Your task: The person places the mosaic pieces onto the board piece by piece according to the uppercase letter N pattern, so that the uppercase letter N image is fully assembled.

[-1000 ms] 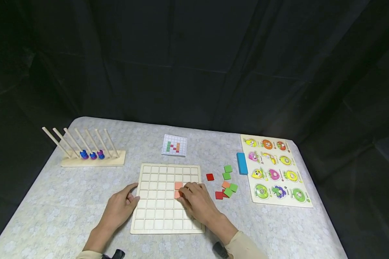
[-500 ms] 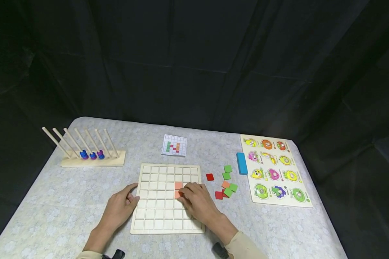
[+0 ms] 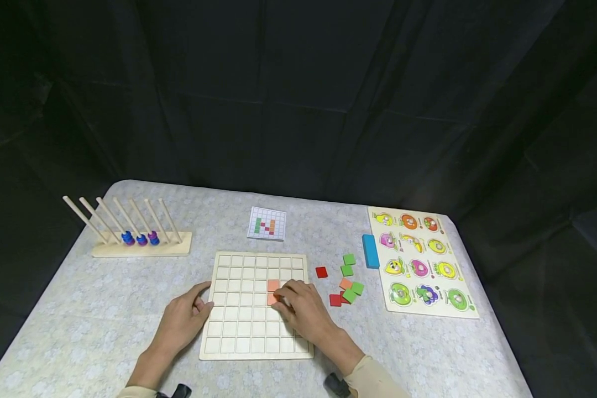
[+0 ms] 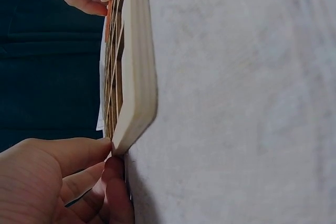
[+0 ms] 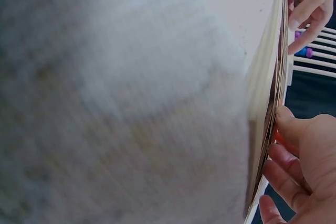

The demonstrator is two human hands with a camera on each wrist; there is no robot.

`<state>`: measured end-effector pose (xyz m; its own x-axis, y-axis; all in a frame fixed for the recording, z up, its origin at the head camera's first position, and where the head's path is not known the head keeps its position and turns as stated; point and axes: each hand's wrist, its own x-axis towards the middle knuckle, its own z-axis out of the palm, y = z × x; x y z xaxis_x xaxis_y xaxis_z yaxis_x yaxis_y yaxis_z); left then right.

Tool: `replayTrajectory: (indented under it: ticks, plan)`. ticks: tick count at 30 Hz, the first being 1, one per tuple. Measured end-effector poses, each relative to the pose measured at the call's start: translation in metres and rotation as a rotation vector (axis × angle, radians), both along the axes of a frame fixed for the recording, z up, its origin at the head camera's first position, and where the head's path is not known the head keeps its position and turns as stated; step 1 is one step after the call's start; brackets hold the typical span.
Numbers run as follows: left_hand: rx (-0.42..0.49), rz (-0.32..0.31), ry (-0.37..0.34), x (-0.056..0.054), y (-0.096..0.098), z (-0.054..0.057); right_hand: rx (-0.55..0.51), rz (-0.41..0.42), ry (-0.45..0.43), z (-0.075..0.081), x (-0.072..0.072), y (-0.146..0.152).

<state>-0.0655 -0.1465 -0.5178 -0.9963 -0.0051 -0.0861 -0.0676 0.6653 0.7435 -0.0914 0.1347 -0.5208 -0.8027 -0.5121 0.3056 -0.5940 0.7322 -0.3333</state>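
Note:
A square wooden grid board lies on the table. My left hand holds its left edge, thumb and fingers pinching the rim; in the left wrist view, the board's edge meets the fingertips. Over the right half of the grid, my right hand pinches an orange tile between thumb and forefinger, down at a grid cell. Directly above it, another orange tile sits in a cell. The right wrist view shows the curled fingers close over the board, the tile mostly hidden.
Right of the board lie loose green tiles, red tiles and an orange tile. A pattern card is behind it. A peg stand is at left; a blue block and fruit puzzle are at right.

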Motion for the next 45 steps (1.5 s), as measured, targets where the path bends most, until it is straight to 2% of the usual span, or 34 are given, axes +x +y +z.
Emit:
replayTrajectory:
  ticks: [14, 27, 31, 41, 45]
  plan:
    - [0.014, 0.003, -0.012, 0.001, -0.003, -0.001, -0.017, 0.027, -0.017, 0.000, -0.001, -0.003]
    - [0.001, 0.008, -0.012, 0.004, -0.004, -0.005, -0.048, -0.042, -0.036, 0.004, 0.009, 0.004]
    - [-0.005, 0.007, -0.008, 0.003, -0.002, -0.005, -0.067, -0.103, -0.034, 0.008, 0.008, 0.017]
    - [-0.007, 0.002, 0.016, -0.001, -0.002, -0.005, -0.074, -0.387, 0.075, 0.010, -0.011, 0.063]
    - [-0.005, 0.004, 0.006, -0.001, -0.001, -0.004, -0.063, -0.479, 0.057, 0.011, -0.015, 0.079]
